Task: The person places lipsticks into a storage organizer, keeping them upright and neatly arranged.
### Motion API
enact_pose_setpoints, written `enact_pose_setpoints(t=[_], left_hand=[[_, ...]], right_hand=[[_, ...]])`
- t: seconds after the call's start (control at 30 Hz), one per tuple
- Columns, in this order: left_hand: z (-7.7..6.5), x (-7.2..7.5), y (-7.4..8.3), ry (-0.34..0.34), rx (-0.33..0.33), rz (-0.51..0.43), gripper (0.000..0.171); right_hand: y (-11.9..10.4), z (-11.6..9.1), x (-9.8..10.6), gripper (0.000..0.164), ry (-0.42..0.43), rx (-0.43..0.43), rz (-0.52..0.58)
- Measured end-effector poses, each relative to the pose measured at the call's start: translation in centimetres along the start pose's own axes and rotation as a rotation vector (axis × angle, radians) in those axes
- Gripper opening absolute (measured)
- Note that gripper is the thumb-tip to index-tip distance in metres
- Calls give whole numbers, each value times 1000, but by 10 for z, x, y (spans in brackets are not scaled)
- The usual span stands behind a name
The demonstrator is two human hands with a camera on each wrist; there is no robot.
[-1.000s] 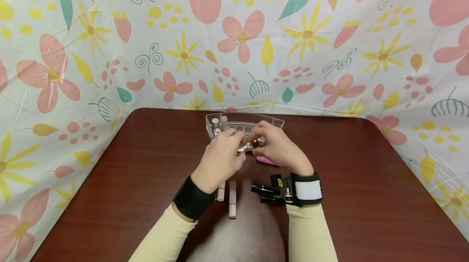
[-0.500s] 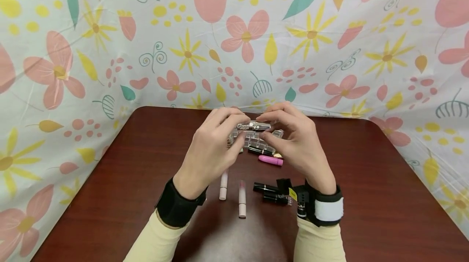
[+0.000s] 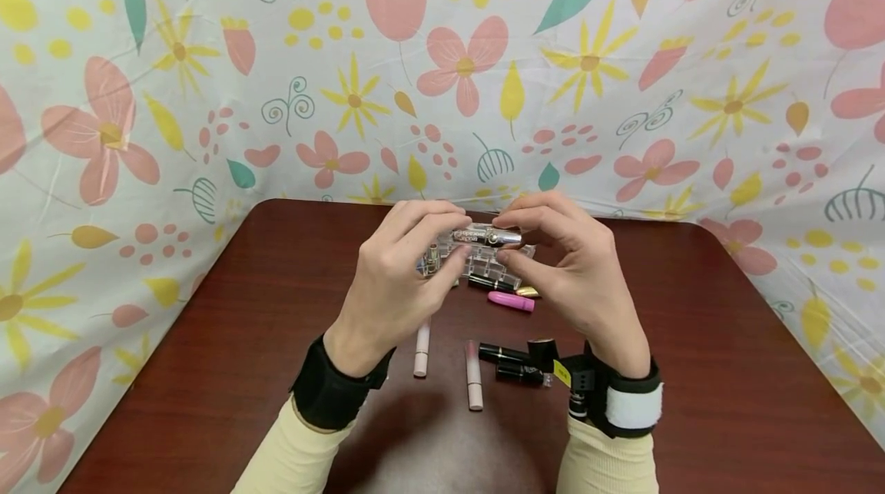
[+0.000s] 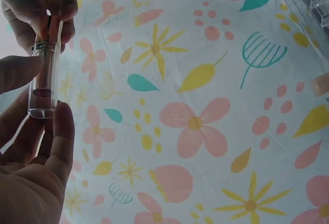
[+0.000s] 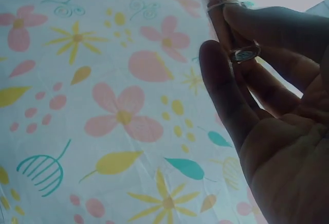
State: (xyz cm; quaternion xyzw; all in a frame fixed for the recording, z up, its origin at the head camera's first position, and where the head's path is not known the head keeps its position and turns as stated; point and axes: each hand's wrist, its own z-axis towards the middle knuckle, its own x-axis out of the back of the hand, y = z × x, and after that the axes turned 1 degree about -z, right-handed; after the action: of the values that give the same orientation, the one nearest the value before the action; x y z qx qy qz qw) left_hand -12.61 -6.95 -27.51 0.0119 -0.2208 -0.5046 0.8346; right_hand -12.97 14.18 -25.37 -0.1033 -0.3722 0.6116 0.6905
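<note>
1. Pinching one lipstick (image 3: 487, 236) between them, the left hand (image 3: 397, 271) has thumb and fingers on its clear end; the right hand (image 3: 577, 271) has thumb and fingers on its silver end.
2. The lipstick lies sideways in the air, seen against the clear rack (image 3: 484, 263) in the head view; a shiny inner tube shows through its clear wall in the left wrist view.
3. Along the rack's near edge lies a black tube (image 3: 489, 283), with a gold tube (image 3: 528, 292) at its right end; a pink tube (image 3: 511, 302) lies just nearer the person; whether the black tube touches the rack, I cannot tell.
4. Well nearer the person than the rack lie a pale tube (image 3: 422, 352), its far end hidden by the left hand, and a pink-and-white tube (image 3: 473, 375); right of these, two dark tubes (image 3: 520, 374) lie close together.
5. Behind the rack hangs a flowered cloth (image 3: 456, 133); under it spreads a brown table (image 3: 221, 340).
</note>
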Motion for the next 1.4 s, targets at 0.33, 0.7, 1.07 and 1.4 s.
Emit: enact_pose_setpoints(t=[0.33,0.7,1.07,1.4], left_hand=[[0,0,-3,7,7,10,21],[0,-1,-5,-2,5,11,21],[-1,-5,-7,-50,-45,-6,36],[-3,-10,-9,-155,-78,113,72]], right_hand=[[6,1,-3,28,-51,9,-17],[12,1,-6,26,-72,-19,-19],[12,6,-16,39,-112,-171,-17],[13,8,-21,56,-53,-303,97]])
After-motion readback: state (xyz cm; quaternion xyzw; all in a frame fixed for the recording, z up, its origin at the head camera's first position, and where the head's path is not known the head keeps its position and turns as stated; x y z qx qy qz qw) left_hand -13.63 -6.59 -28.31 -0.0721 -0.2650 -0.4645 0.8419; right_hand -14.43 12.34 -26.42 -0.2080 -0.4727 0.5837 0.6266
